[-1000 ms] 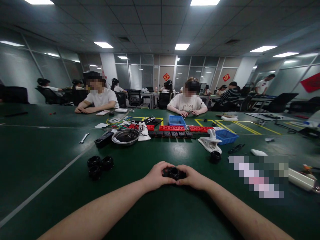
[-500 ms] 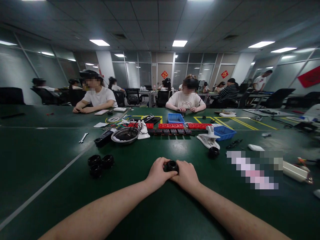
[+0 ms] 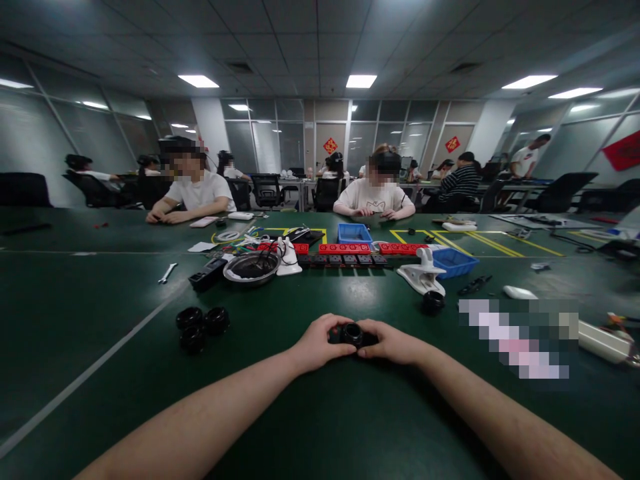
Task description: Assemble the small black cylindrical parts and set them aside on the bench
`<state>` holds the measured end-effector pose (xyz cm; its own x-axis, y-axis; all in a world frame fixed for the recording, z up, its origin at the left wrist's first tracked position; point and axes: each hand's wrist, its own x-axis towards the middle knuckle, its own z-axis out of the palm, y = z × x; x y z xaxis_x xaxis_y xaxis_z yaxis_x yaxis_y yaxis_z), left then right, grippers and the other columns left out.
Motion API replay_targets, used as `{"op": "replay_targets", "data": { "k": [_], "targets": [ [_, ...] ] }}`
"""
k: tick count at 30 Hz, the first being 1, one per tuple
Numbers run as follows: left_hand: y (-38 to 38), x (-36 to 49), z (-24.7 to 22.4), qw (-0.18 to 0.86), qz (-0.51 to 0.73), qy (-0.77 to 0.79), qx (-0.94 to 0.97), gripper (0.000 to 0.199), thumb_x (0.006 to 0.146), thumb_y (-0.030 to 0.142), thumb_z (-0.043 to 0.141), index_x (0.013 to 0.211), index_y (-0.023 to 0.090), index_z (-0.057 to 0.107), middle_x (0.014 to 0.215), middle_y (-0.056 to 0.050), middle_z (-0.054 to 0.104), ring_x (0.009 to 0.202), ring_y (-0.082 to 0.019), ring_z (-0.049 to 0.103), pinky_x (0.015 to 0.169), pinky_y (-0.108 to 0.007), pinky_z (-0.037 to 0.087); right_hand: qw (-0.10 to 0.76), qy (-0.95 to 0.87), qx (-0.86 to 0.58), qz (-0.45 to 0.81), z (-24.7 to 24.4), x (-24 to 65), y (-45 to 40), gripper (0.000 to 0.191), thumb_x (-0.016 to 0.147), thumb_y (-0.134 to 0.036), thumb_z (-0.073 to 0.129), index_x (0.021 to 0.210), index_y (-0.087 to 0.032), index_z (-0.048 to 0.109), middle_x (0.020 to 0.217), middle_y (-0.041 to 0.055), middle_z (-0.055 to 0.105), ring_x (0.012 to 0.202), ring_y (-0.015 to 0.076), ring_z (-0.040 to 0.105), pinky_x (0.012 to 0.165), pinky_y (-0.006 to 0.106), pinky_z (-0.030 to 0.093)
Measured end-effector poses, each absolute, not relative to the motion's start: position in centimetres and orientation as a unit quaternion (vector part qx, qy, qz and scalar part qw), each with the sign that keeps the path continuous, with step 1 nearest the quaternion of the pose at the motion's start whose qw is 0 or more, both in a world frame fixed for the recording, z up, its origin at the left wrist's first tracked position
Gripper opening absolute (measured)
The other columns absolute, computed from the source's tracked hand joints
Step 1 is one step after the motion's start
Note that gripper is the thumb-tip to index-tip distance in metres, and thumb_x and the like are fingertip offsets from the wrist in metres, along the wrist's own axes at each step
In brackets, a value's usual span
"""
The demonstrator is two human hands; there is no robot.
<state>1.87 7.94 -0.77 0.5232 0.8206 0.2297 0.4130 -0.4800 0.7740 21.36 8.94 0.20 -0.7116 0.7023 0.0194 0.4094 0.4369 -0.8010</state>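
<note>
Between my two hands is a black, glossy ring-shaped part with a round opening facing up, low over the table. My left hand grips it from the left, thumb in front and fingers curled behind. From the other side my right hand closes on it, thumb at the front. A dark piece with a small reddish spot shows inside the left hand's grip; I cannot tell whether it belongs to the ring. Similar black rings sit grouped to the left, and another black ring stands to the right.
Ahead lie red socket strips, a metal bowl with cables, white clip stands and blue bins. A wrench is at the left. Two people sit across the green table.
My right hand has shifted right and its grip has opened out a little, showing more of the black ring. The ring has moved slightly right. My left hand stays on it.
</note>
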Motion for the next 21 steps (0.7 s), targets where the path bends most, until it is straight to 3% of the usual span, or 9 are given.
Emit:
{"op": "replay_targets", "data": {
  "k": [4, 10, 15, 21],
  "targets": [
    [8.1, 1.7, -0.9, 0.355, 0.304, 0.373, 0.802, 0.042, 0.063, 0.029, 0.067, 0.102, 0.02, 0.055, 0.094, -0.003, 0.054, 0.083, -0.017, 0.051, 0.07, -0.026, 0.041, 0.178, -0.813, -0.337, 0.44, -0.1, 21.5, 9.1, 0.031, 0.068, -0.022, 0.059, 0.099, -0.016, 0.056, 0.095, 0.0022, 0.057, 0.09, 0.0187, 0.051, 0.082, 0.031, 0.037],
    [7.8, 1.9, -1.1, 0.365, 0.322, 0.389, 0.782, 0.041, 0.06, 0.028, 0.07, 0.097, 0.017, 0.057, 0.091, -0.004, 0.054, 0.081, -0.018, 0.051, 0.069, -0.026, 0.04, 0.201, -0.786, -0.375, 0.449, -1.4, 21.1, 9.2, 0.029, 0.06, -0.025, 0.066, 0.084, -0.014, 0.054, 0.074, -0.0016, 0.054, 0.07, 0.0141, 0.05, 0.062, 0.024, 0.038],
    [7.3, 2.7, -1.9, 0.335, 0.357, 0.444, 0.75, 0.039, 0.054, 0.025, 0.072, 0.09, 0.017, 0.057, 0.084, -0.002, 0.054, 0.074, -0.016, 0.05, 0.064, -0.025, 0.04, 0.23, -0.793, -0.491, 0.277, -2.2, 19.8, 8.3, 0.034, 0.053, -0.033, 0.069, 0.067, -0.017, 0.044, 0.062, -0.0038, 0.046, 0.059, 0.0118, 0.043, 0.049, 0.02, 0.029],
    [7.0, 3.3, -2.2, 0.306, 0.396, 0.496, 0.71, 0.035, 0.056, 0.023, 0.07, 0.086, 0.016, 0.055, 0.084, -0.002, 0.054, 0.075, -0.016, 0.05, 0.066, -0.027, 0.041, 0.19, -0.789, -0.581, 0.058, -2.1, 18.0, 6.8, 0.028, 0.062, -0.041, 0.061, 0.071, -0.017, 0.048, 0.071, 0.0033, 0.055, 0.066, 0.0184, 0.049, 0.057, 0.026, 0.031]
  ]
}}
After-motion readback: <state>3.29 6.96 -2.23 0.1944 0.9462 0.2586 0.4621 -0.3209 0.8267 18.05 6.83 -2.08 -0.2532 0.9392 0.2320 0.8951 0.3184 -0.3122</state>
